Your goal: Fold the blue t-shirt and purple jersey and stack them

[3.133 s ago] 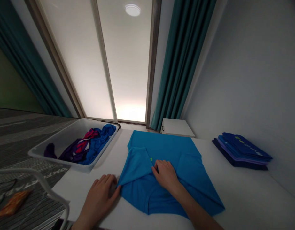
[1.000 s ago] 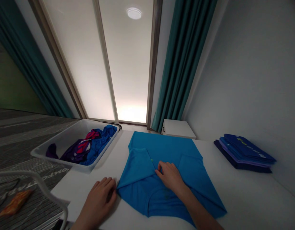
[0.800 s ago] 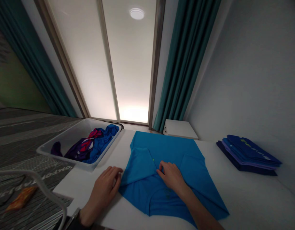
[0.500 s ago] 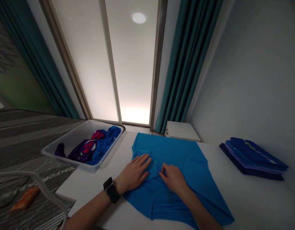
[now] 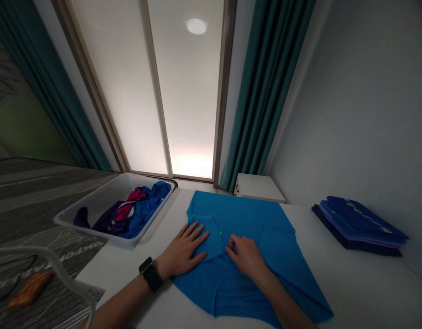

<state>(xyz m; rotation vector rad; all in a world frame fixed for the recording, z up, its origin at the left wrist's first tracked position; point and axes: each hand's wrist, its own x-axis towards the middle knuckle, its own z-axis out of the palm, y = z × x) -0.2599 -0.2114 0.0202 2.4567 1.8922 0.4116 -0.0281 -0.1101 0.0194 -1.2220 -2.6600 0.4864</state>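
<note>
A bright blue short-sleeved shirt (image 5: 252, 219) lies flat on the white table (image 5: 348, 283), with its left side folded inward. My left hand (image 5: 181, 249) rests palm down on that folded flap, fingers spread, holding nothing. My right hand (image 5: 247, 258) lies on the shirt's middle beside the fold edge, and its fingers are not gripping the cloth. A small yellow-green mark (image 5: 220, 233) shows just above my right fingertips. A black smartwatch (image 5: 148, 274) sits on my left wrist.
A white plastic tray (image 5: 94, 199) holding crumpled blue, purple and pink clothes (image 5: 135, 211) stands at the table's far left. A stack of folded navy shirts (image 5: 360, 226) lies at the right, by the wall. A white cabinet (image 5: 259, 187) stands beyond the table.
My left hand has moved from the table beside the shirt up and rightward onto the folded flap, bringing the watch into view. My right hand has barely moved.
</note>
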